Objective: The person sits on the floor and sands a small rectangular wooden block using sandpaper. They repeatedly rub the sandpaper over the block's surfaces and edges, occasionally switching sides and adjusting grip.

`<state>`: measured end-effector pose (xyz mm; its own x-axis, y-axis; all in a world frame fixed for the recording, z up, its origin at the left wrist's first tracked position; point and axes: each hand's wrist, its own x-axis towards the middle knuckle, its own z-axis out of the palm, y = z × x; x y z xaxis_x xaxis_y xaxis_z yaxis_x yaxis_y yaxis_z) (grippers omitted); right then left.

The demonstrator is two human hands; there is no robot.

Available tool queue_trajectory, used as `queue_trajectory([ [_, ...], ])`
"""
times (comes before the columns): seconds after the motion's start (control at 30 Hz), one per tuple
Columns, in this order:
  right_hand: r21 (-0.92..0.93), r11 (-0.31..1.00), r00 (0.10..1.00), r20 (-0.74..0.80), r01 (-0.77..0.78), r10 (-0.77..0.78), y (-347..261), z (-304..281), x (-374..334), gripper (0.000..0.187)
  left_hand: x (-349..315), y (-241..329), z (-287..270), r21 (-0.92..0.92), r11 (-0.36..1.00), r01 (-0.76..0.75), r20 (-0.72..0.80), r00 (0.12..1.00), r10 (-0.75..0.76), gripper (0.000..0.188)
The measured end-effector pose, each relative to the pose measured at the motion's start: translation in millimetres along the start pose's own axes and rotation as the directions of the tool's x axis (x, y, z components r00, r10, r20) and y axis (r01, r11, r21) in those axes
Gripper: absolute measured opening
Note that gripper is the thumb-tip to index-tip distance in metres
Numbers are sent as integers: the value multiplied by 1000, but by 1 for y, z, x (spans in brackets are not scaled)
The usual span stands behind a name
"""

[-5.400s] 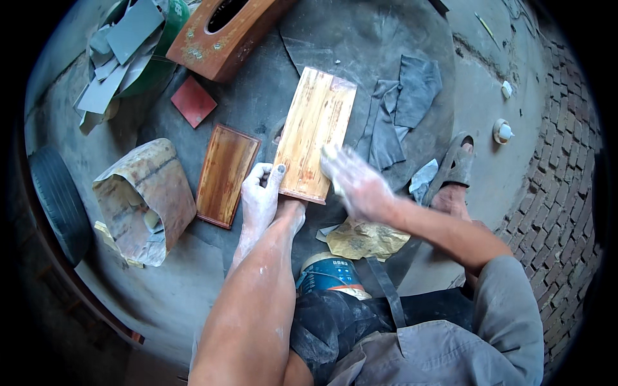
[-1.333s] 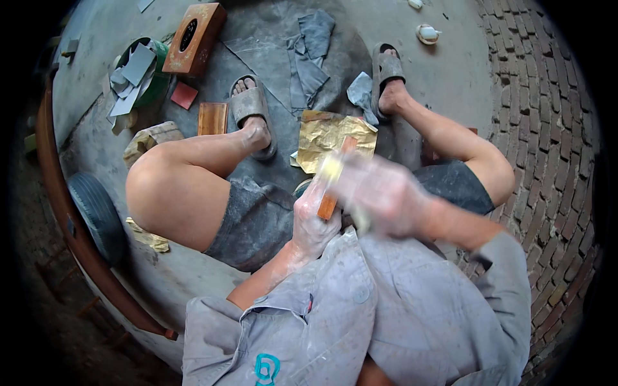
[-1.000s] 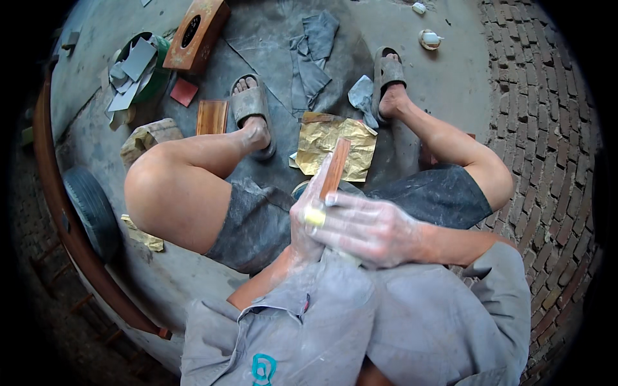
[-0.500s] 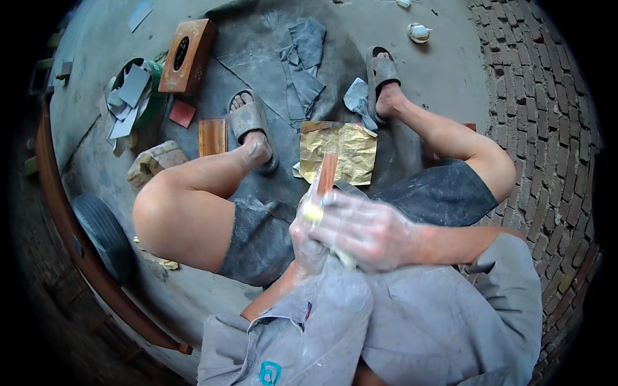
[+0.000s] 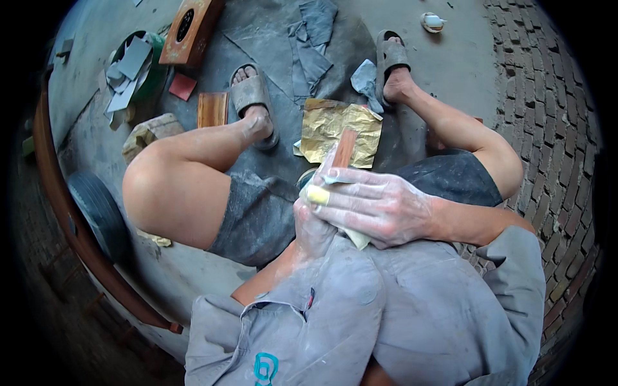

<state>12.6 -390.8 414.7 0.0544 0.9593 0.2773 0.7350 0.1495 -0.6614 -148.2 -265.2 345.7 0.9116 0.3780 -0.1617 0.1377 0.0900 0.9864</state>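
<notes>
Well off to the right of the crumpled gold paper point(image 5: 360, 125) spreads brick paving point(image 5: 544, 128), the widest surface around it. Far to the paper's left, on the near side, is a dark tyre point(image 5: 96, 215). Beyond that, left and farther out than the paper, a green bucket point(image 5: 152, 78) holds grey sheets, and right beside it is an orange-brown box point(image 5: 175, 50) with an oval opening. Grey cloth point(image 5: 312, 48) lies just past the paper, and a framed wooden panel point(image 5: 212, 110) lies to its left. On the paper's near side, the dusty hands are together: the left hand point(image 5: 312, 225) grips a reddish wooden piece point(image 5: 345, 147), whose far end overlaps the paper in view, while the right hand point(image 5: 383, 209) lies across it, fingers extended over a pale sheet point(image 5: 356, 238). Smallest, a red square point(image 5: 183, 86) sits left of the paper, beyond the panel.
</notes>
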Motion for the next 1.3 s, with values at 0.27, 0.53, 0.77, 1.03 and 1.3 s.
queue_trajectory([
  [0.27, 42, 999, 1000, -23, 8, -7, 2, 6, -5, 44, 4, 20, 1, -119, 973, 198, -7, 980, -200, 54],
  [0.53, 51, 999, 1000, -12, -7, 7, -2, 3, -4, 44, 6, 20, 2, -48, 992, 113, -40, 993, -115, 53],
  [0.77, -61, 997, 998, -50, -50, 47, 5, -2, -6, 45, 8, 18, 0, 120, 990, 77, -46, 996, -72, 53],
  [1.03, -121, 992, 998, -58, -31, 24, 5, 1, -9, 47, 8, 11, 4, 81, 991, 104, -77, 992, -98, 47],
  [1.3, -71, 996, 996, -78, -47, 42, -1, 6, -7, 47, 5, 4, 3, 108, 994, 11, -27, 1000, -9, 53],
])
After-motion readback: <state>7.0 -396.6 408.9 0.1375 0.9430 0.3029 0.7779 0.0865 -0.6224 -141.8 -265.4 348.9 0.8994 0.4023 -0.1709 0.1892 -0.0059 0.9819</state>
